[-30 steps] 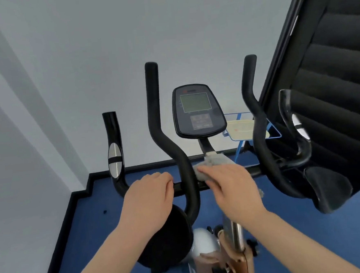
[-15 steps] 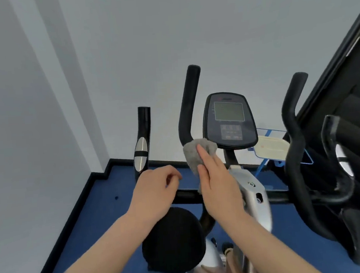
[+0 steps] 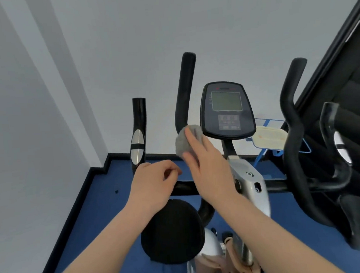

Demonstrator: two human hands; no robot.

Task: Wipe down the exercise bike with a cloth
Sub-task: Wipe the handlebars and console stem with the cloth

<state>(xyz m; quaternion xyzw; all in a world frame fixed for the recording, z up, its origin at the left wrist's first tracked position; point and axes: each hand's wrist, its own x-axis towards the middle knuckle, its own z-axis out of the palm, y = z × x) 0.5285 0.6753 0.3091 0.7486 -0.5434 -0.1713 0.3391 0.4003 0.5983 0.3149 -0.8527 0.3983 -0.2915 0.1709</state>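
Bike (image 3: 248, 180) sits dead ahead, inner left handlebar (image 3: 184, 93) rising near-vertical. Right hand (image 3: 211, 168) presses cloth (image 3: 185, 143) on its lower bend, fingers fairly straight; wipe likely runs up the bar. Left hand (image 3: 154, 183) loosely curled, empty, by the crossbar (image 3: 185, 188).

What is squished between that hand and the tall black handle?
A grey cloth. In the head view the right hand presses it against the upright black handlebar, just left of the console.
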